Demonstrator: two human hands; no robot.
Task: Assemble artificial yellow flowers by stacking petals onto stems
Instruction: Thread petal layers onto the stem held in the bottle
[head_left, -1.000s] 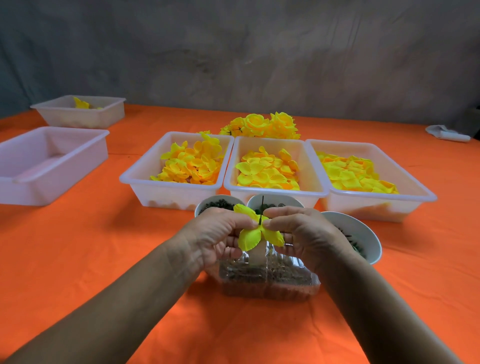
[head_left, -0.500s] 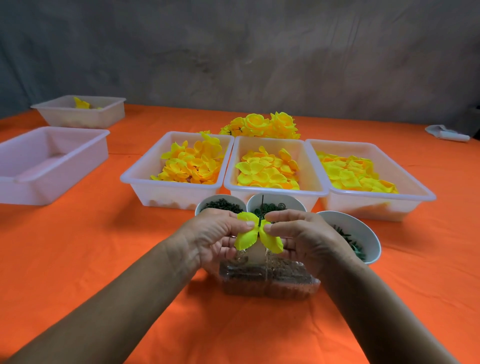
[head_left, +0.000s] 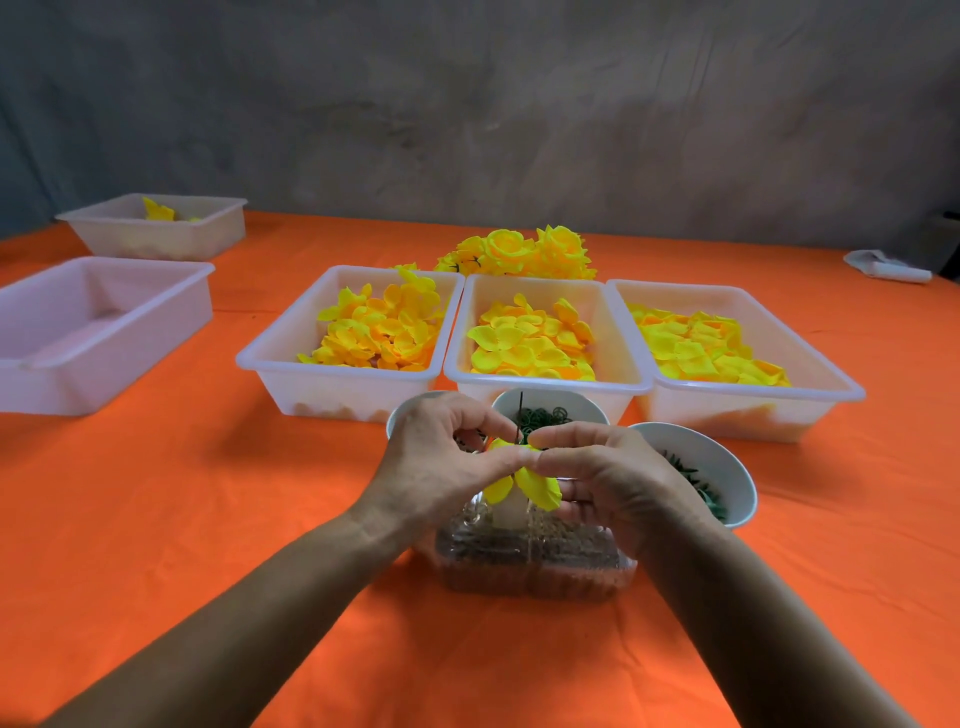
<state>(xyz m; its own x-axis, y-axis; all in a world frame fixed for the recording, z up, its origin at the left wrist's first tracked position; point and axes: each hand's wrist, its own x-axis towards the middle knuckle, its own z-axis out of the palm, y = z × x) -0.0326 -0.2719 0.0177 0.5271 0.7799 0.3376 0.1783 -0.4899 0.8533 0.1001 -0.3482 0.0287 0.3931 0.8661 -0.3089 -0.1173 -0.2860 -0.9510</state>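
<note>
A yellow petal piece (head_left: 537, 487) sits on a thin dark stem (head_left: 520, 415) that sticks up between my hands. My left hand (head_left: 441, 460) and my right hand (head_left: 610, 475) meet over it, thumb and forefinger of each pinching the petal close to the stem. Behind them stand three white trays of yellow petals: left (head_left: 270, 364), middle (head_left: 631, 382), right (head_left: 841, 395). A heap of finished yellow flowers (head_left: 519, 252) lies beyond the trays.
Under my hands is a clear plastic box (head_left: 535, 571) of thin wires. Three white bowls with green parts sit just behind it; the right bowl (head_left: 737, 470) is the plainest. Two more trays (head_left: 104, 332) (head_left: 156, 231) stand far left, and a white object (head_left: 885, 266) far right.
My fingertips have closed in toward the stem, and the petal has slid down it and folded. Both hands stay in the same spot.
</note>
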